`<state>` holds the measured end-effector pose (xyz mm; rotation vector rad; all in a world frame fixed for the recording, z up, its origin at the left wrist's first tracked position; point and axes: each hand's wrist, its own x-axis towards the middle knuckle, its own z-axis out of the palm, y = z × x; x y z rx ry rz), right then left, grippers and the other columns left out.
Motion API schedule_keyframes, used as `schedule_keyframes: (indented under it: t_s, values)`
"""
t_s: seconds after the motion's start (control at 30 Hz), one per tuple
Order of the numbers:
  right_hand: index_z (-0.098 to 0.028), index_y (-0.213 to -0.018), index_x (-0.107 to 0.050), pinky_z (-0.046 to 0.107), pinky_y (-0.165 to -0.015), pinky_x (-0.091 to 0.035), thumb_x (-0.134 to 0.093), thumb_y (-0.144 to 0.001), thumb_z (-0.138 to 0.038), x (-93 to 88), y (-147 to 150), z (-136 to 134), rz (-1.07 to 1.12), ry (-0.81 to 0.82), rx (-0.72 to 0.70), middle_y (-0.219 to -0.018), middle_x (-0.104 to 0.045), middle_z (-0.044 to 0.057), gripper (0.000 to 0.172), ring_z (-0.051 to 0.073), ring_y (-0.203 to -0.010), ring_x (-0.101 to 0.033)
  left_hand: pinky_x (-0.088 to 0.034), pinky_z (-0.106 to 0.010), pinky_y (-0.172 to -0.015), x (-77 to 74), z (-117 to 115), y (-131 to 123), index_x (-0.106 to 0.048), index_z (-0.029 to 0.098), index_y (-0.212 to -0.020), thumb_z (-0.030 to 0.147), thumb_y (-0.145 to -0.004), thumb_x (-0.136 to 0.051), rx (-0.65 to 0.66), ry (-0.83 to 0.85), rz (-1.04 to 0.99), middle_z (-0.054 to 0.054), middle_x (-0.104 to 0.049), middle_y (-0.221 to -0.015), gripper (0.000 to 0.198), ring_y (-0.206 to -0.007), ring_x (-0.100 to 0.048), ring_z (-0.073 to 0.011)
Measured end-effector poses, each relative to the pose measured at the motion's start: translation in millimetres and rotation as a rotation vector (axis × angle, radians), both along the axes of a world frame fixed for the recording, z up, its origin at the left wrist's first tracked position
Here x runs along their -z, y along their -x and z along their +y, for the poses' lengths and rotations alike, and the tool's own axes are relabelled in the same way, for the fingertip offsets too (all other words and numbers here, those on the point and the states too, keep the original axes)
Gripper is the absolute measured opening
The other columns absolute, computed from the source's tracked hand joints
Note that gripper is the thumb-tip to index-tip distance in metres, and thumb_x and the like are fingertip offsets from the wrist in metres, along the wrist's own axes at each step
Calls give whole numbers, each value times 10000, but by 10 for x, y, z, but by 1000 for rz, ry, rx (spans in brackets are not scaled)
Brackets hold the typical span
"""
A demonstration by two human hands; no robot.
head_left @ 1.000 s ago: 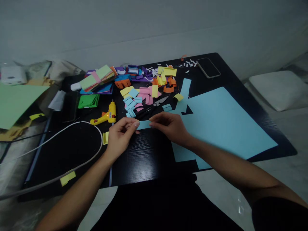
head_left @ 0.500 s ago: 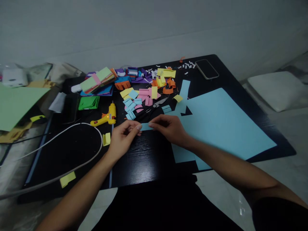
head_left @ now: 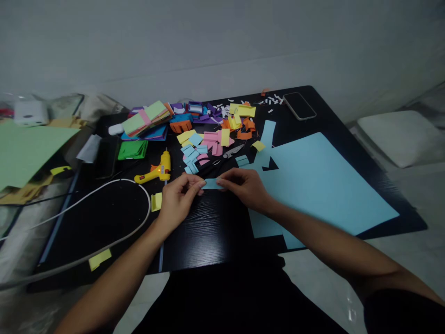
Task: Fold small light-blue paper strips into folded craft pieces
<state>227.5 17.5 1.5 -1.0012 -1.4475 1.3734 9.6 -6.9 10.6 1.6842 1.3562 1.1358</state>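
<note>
Between my two hands is a small light-blue paper strip (head_left: 211, 184), held level above the black table. My left hand (head_left: 179, 197) pinches its left end between thumb and fingers. At the other end, my right hand (head_left: 245, 186) closes its thumb and fingertips on the strip. Just beyond them lie scissors (head_left: 227, 155) with dark handles and several folded light-blue paper pieces (head_left: 191, 155). One more folded blue piece (head_left: 242, 160) rests beside the right hand. A large light-blue sheet (head_left: 313, 176) with cut edges spreads under my right forearm.
A yellow glue gun (head_left: 156, 170) with a lit orange light lies left of my hands. A white cable (head_left: 148, 218) loops nearby. Stacked coloured paper (head_left: 149, 119), pink pieces (head_left: 212, 139) and white scraps (head_left: 273, 100) line the back. A phone (head_left: 299, 105) lies at the far right.
The camera view has shifted slightly, so the table items appear a little lower and further right. Both hands keep their pinch on the blue strip.
</note>
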Motion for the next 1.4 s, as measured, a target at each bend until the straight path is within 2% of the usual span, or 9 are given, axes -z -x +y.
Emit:
schedule_keyframes:
  t_s: [0.17, 0.3, 0.37, 0.5, 0.67, 0.83, 1.07, 1.23, 1.4]
  values:
    - [-228, -955, -799, 345, -811, -609, -847, -815, -326, 32, -24, 45, 79, 21, -66, -862, -777, 13, 177, 164, -778, -723, -514, -244, -648, -1, 5, -3, -727, 177, -895, 327, -933, -726, -7, 22, -72, 3, -701, -719, 155, -657, -669, -131]
    - [-239, -880, -810, 381, -954, -588, -791, -826, -226, 64, -51, 75, 72, -69, -31, -1125, -755, 56, 59, 202, -1063, -714, -549, -267, -771, -31, 14, -17, -731, 189, -1037, 360, -934, -726, 36, 18, -136, -49, -755, -966, 200, -855, -703, -157]
    - [-235, -853, -815, 380, -976, -579, -759, -836, -202, 71, -60, 85, 65, -93, -44, -1183, -733, 63, 67, 205, -1113, -701, -559, -283, -825, -27, 24, -29, -710, 193, -1137, 378, -935, -722, 84, 76, -220, -77, -763, -1087, 274, -948, -717, -172]
    - [-225, -898, -807, 363, -922, -591, -710, -885, -221, 50, -52, 80, 64, -79, -134, -1009, -761, 38, 99, 175, -946, -721, -559, -273, -763, 20, 29, -63, -686, 183, -1148, 320, -866, -795, 132, 192, -314, -41, -760, -908, 332, -803, -702, -145]
    - [-244, -1183, -685, 354, -792, -654, -717, -919, -329, 0, -7, 27, 163, 105, -100, -938, -739, 17, 280, 170, -837, -739, -545, -250, -700, 40, 6, -103, -696, 183, -1073, 261, -825, -816, 72, 177, -355, 0, -705, -782, 286, -705, -654, -119]
    - [-212, -1011, -607, 342, -773, -652, -875, -789, -403, 10, 32, -36, 143, 137, -21, -856, -729, 6, 397, 167, -750, -750, -524, -233, -660, 34, -11, -137, -684, 184, -1076, 234, -831, -800, 15, 143, -350, -3, -690, -817, 275, -672, -616, -98]
    - [-189, -891, -703, 299, -745, -594, -892, -769, -351, 41, 38, -53, 78, 28, 6, -808, -725, -2, 278, 141, -715, -701, -541, -233, -694, 66, -55, -147, -624, 195, -1194, 250, -879, -771, 151, 161, -306, -4, -687, -851, 352, -726, -659, -114]
    - [-194, -852, -731, 293, -716, -572, -835, -810, -317, 20, 31, -54, 48, 9, -36, -775, -724, -3, 166, 144, -705, -682, -527, -239, -685, 94, -81, -118, -602, 225, -1242, 245, -941, -718, 153, 97, -246, -15, -708, -906, 324, -726, -655, -116]
    - [-204, -876, -777, 310, -776, -581, -791, -827, -255, -5, 16, -52, 52, -7, -51, -833, -765, 12, 73, 153, -773, -706, -527, -254, -630, 63, -76, -117, -701, 218, -1040, 273, -961, -674, 169, 89, -213, -13, -717, -832, 100, -662, -647, -130]
